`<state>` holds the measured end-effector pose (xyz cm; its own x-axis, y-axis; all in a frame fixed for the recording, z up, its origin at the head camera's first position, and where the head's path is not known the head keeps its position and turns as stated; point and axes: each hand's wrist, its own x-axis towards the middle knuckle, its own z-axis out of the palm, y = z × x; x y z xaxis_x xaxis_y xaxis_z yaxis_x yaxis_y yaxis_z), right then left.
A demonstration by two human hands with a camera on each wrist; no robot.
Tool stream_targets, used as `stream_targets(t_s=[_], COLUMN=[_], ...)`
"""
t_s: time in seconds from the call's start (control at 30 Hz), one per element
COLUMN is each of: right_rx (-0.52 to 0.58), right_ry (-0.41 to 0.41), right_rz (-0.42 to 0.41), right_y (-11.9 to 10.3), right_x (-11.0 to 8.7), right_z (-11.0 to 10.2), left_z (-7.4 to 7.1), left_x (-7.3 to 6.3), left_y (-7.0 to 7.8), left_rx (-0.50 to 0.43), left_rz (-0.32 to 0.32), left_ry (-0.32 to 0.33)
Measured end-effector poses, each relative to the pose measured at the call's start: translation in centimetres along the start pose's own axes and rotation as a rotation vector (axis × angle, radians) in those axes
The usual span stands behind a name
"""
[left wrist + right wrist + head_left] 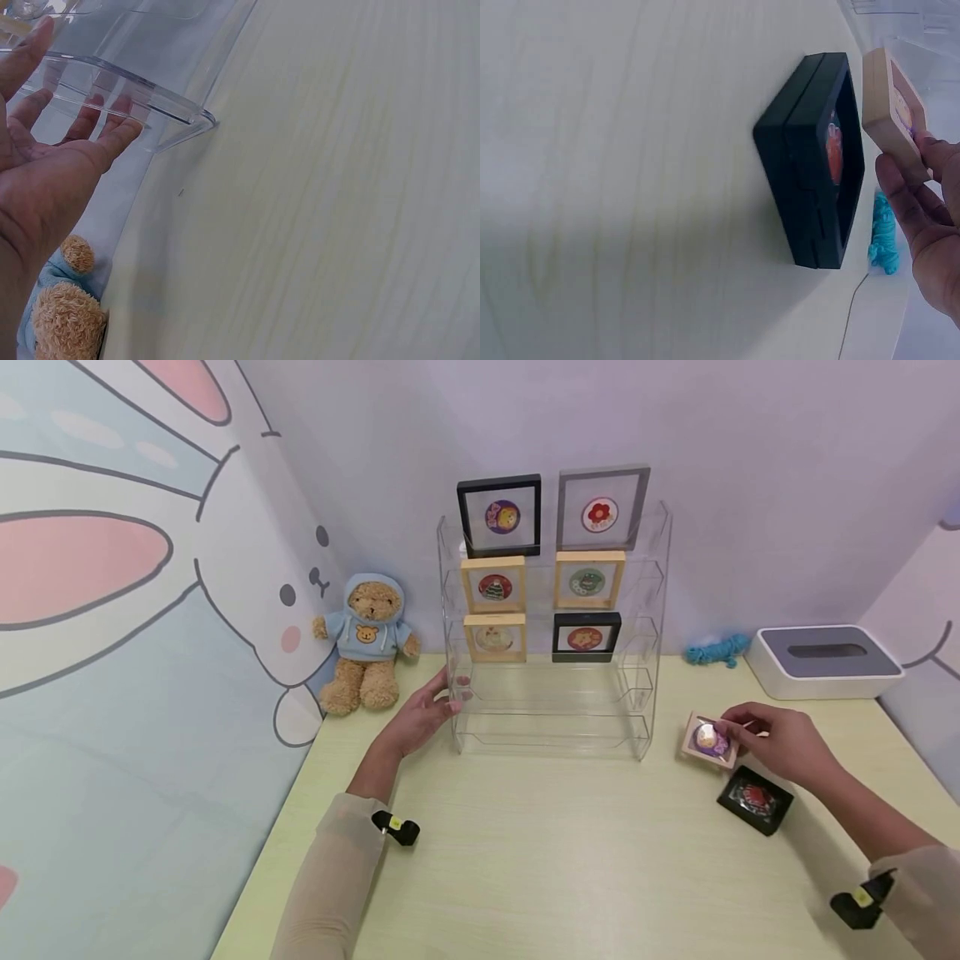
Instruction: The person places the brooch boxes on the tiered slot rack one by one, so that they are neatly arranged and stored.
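Observation:
A clear acrylic tiered rack (pixel 551 745) stands upright against the wall. My left hand (pixel 422 718) is at its lower left side, with fingers (pixel 112 139) spread and loosely extended against the clear side. My right hand (pixel 783 745) pinches a light wood picture frame (pixel 708 742) by its right edge, thumb on the front. A purple and pale round picture shows inside it. In the right wrist view this wooden frame (pixel 892 120) is tilted, beyond a black frame (pixel 802 172). That black frame, with a red picture, lies on the table near my right hand.
Several frames, including a grey one (pixel 603 545) and a black one (pixel 500 553), stand on the rack's upper tiers. A teddy bear (pixel 367 647) sits left. Blue yarn (pixel 716 651) and a white tissue box (pixel 825 685) lie at the back right of the table (pixel 570 860).

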<state>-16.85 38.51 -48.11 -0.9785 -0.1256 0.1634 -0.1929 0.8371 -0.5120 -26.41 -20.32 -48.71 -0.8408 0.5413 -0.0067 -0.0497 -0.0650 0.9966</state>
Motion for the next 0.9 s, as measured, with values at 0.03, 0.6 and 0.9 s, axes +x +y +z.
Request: stream_targets(t_s=[0.03,0.6,0.9], right_rx=[0.007,0.133,0.160], right_ry=[0.010,0.327,0.410], right_rz=[-0.001,-0.218,-0.355], right_y=[-0.1,-4.1,-8.4], right_x=[0.0,1.7,2.4], right_z=[-0.1,-3.6,-4.4], left_z=[0.0,0.1,0.0], left_x=[0.0,-0.1,-0.1], left_y=[0.0,-0.1,-0.2], left_rx=[-0.001,-0.006,-0.003], left_rz=[-0.002,-0.002,0.008], left_ry=[0.002,0.009,0.004])
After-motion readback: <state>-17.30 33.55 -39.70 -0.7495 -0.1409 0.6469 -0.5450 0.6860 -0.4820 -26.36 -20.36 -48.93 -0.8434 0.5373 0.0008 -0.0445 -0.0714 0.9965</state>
